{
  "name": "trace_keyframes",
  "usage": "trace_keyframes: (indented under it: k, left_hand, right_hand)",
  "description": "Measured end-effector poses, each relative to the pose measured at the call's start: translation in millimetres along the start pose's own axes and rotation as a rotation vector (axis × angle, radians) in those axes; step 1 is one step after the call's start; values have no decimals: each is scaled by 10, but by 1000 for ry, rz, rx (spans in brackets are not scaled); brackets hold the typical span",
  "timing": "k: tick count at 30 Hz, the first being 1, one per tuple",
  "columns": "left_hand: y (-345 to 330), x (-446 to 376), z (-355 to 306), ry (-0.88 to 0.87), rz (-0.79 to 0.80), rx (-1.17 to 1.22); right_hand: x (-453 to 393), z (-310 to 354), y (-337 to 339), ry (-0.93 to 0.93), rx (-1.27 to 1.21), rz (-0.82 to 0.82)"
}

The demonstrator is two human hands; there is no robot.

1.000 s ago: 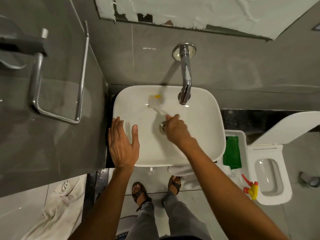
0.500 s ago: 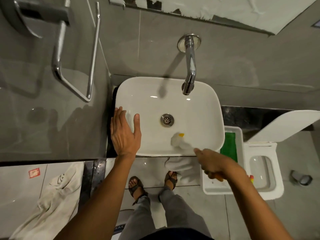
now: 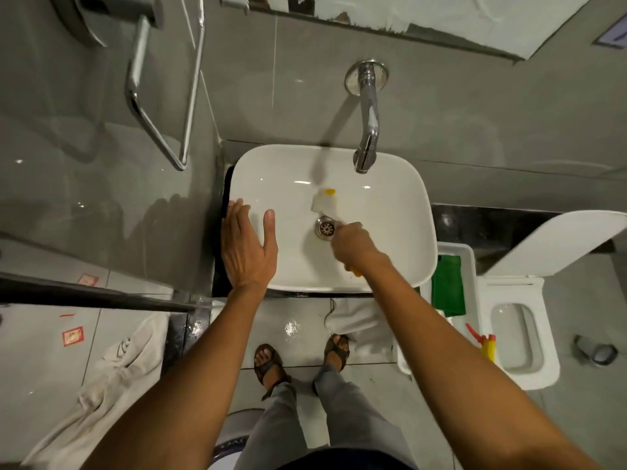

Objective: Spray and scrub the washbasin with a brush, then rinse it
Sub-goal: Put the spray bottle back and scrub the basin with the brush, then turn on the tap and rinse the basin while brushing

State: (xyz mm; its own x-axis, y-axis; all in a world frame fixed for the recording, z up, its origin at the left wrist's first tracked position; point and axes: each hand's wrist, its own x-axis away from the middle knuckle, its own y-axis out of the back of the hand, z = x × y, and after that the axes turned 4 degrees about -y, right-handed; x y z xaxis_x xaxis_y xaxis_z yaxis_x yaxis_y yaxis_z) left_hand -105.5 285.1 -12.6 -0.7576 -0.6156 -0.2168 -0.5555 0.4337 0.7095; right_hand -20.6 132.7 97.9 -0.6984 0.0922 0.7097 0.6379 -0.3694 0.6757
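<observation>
Over the white washbasin [image 3: 390,232], the right hand [image 3: 353,244] is closed around the handle of a scrub brush [image 3: 324,202], whose blurred white head with a yellow tip sits on the basin floor just behind the drain [image 3: 325,228]. Flat and spread, the left hand [image 3: 247,247] presses on the basin's left rim. A chrome wall tap [image 3: 367,130] hangs above. Lettering on the round object by the feet is too blurred to read.
</observation>
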Motion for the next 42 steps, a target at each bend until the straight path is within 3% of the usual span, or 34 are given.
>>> trace_keyframes:
  k: [6,11,16,20,24,29,42]
  left_hand:
    - [44,20,-26,-18,64,-33]
    - [100,20,-73,-56,146,-123]
    - [108,-14,-189,-146,329,-222]
    - [133,-281,-691,-249,295,-172]
    - [173,-668,-1416,-219,372,-47]
    - [177,-859,-1909,-221,384,24]
    - [59,-889,-2191,-82,421,15]
  right_hand:
    - [114,-535,-62,27,250,5]
    - [150,-732,-254,67,301,-21]
    - [207,-922,-384,116,293,-68]
    - [278,-844,-351,90,111,-115]
    - [329,-656,-181,-18,-156,-165]
    - [364,-554,-49,-2,-176,-167]
    - [405,-567,-132,5,-216,-166]
